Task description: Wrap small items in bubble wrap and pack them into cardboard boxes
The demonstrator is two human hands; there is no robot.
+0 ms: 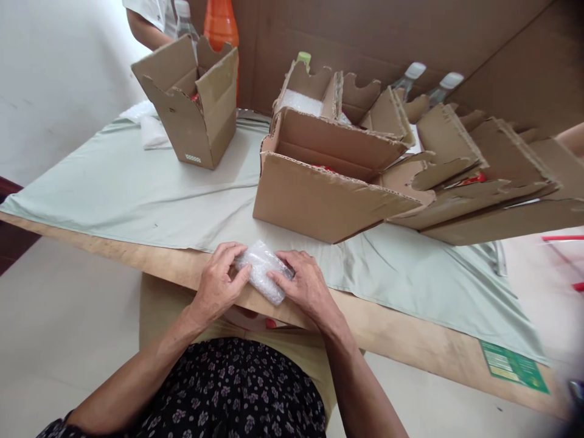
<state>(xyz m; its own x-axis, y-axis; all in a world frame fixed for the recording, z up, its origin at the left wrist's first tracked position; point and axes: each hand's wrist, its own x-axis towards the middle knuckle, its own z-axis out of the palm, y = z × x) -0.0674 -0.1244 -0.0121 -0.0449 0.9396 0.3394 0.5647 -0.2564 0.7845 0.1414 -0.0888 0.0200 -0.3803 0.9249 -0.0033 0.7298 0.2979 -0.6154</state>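
Observation:
A small packet of clear bubble wrap (263,271) lies at the front edge of the table, between my two hands. Whatever may be inside the wrap cannot be made out. My left hand (223,277) grips its left side, thumb and fingers curled against it. On the right side my right hand (303,280) holds it the same way, the thumb resting on top. Just beyond my hands stands an open cardboard box (328,194) with something red inside, mostly hidden by its walls.
More open cardboard boxes (493,164) crowd the right side. Another box (191,115) stands at the back left, near bubble wrap pieces (154,132). Behind are an orange bottle (221,27) and several clear bottles. A person's arm (146,30) shows at the back left. Green cloth (137,188) covers the table.

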